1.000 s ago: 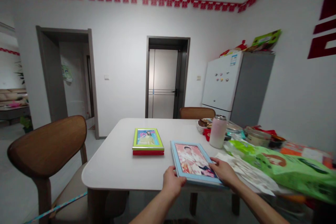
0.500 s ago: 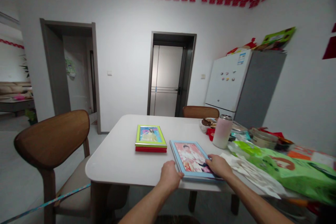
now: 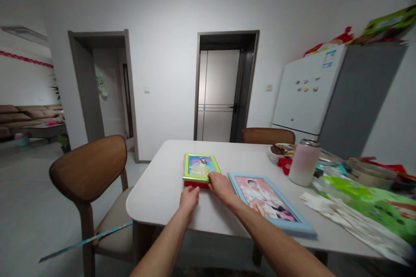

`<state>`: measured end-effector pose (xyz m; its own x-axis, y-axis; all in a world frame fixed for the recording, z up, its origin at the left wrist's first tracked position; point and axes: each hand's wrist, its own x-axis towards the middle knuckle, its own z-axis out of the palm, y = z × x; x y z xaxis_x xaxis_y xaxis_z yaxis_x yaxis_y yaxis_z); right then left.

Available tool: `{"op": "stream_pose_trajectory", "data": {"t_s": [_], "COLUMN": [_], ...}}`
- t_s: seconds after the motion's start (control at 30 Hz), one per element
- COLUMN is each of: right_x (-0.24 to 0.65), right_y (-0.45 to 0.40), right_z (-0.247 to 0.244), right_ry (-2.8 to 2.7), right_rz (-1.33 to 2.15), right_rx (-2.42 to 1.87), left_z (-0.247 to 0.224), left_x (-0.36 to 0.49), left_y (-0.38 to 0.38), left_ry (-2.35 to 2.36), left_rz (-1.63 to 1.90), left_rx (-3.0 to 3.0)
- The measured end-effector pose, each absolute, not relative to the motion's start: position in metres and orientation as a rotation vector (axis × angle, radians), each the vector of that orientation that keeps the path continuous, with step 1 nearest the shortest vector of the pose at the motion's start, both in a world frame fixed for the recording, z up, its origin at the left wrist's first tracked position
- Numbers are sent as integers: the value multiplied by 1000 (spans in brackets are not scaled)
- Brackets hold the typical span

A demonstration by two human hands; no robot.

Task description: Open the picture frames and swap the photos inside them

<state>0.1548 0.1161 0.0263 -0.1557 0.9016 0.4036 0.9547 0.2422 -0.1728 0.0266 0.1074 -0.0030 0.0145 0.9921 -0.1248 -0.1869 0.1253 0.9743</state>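
A small stack of picture frames lies on the table: the lime-green picture frame (image 3: 202, 166) on top, with a red picture frame (image 3: 195, 184) under it. My left hand (image 3: 189, 199) is at the stack's front left corner, its bent fingers closed at the red frame's edge. Over the front right corner curl the fingers of my right hand (image 3: 221, 187), closed on the green frame; its thumb is hard to make out. To the right, under my right forearm, a larger light-blue picture frame (image 3: 303, 226) lies flat, picture up, untouched by either hand.
A pink and white bottle (image 3: 304, 163) stands right of the blue frame. Farther right are a white cloth (image 3: 341, 214), a green package (image 3: 386, 207) and containers. Wooden chairs stand left (image 3: 89, 169) and behind the table (image 3: 268, 136).
Both my hands have left the blue frame and moved left to the green and red stack. The blue frame stays on the table. My view has shifted left.
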Motion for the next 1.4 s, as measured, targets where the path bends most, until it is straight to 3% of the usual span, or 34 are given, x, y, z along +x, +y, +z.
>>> {"op": "stream_pose_trajectory", "data": {"t_s": [0.2,0.47,0.7,0.9,1.03,1.27,1.4], "right_x": [137,132,147,162,172,183,180], "right_y": [66,28,-16,-34,-18,10,14], "right_z": [23,42,74,73,49,13,12], "right_ry": [-2184,-1680,-984,-970,-1213,-1791,-1965], "right_rz": [-125,563,1148,1400,1326,536,226], "right_rx": [-1548,-1232,-932,-903,-1170,-1711,-1833], "left_z": [-5,6,33,23,5,-12,-25], "left_x": [27,22,5,-10,-6,3,8], "left_y": [91,43,-13,-26,-25,-25,-23], "left_ry": [966,861,903,574,585,718,800], "left_rz": [1453,1701,1685,1580,1403,1037,1028], "left_rx": [802,915,1991,2921,3164,3269,3165]}}
